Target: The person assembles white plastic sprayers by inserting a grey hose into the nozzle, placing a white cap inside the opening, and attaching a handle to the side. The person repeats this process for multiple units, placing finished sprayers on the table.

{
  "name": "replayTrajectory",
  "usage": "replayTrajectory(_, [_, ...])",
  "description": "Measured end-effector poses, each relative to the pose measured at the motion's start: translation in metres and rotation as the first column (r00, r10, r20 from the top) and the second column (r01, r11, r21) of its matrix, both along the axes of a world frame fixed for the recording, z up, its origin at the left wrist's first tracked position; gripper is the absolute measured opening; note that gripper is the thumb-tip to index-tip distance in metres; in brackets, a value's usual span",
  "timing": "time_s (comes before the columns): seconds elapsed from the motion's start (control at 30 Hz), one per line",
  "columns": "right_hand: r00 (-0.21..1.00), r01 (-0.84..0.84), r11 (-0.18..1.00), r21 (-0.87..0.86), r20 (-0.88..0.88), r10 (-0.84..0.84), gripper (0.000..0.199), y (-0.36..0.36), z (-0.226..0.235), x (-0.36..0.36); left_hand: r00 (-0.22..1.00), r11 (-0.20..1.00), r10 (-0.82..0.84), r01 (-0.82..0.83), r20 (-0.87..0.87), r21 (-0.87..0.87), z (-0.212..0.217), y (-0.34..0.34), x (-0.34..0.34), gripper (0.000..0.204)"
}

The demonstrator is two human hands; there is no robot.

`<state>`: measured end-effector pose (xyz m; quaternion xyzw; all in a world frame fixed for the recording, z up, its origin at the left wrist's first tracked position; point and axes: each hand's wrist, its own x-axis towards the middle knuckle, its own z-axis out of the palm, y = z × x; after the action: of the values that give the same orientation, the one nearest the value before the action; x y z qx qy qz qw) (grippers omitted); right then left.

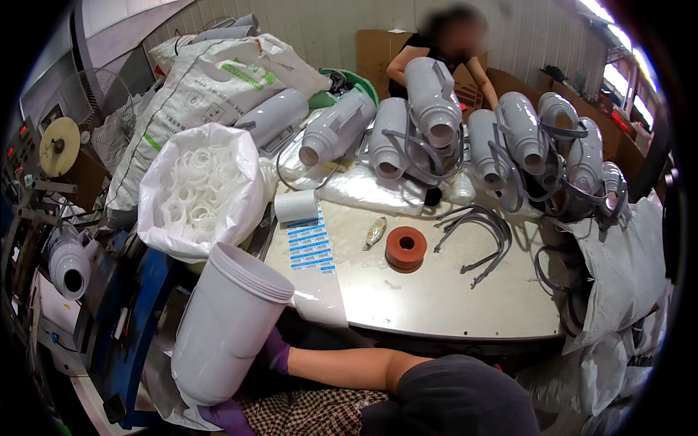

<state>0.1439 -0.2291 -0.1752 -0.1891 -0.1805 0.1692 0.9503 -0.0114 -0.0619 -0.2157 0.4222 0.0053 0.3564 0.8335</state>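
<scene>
A large pale grey plastic flask shell [229, 327], with a threaded rim at its upper end, leans tilted at the lower left of the head view. My right hand [275, 352], in a purple glove, holds its right side; the bare forearm reaches in from the right. At the shell's lower end is my left hand [227, 418], also purple-gloved and cut by the picture's lower edge. Both hands are closed against the shell, with most fingers hidden behind it. Just beyond its rim stands a white sack [251, 171] full of translucent plastic rings [193, 192].
The table [371, 298] bears a white roll [297, 206], a blue-and-white label sheet [310, 243], an orange tape roll [406, 249] and grey strap handles [487, 232]. Several grey flasks [389, 138] line its back. A person [443, 43] stands behind. Blue machinery [149, 312] is at left.
</scene>
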Motion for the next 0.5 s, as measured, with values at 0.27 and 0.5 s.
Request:
replayTrajectory(0.27, [0.942,0.247,0.951,-0.183,0.275,-0.192,0.037,-0.024,0.001,0.013,0.981,0.977,0.152,-0.131,-0.12,0.166,-0.079,0.046,0.013,0.063])
replayTrajectory(0.5, [0.845,0.527,0.737,-0.423,0.355,-0.4,0.036,-0.112,0.058,0.034,0.88,0.511,0.42,-0.026,-0.223,0.859,0.012,-0.037,0.036,0.07])
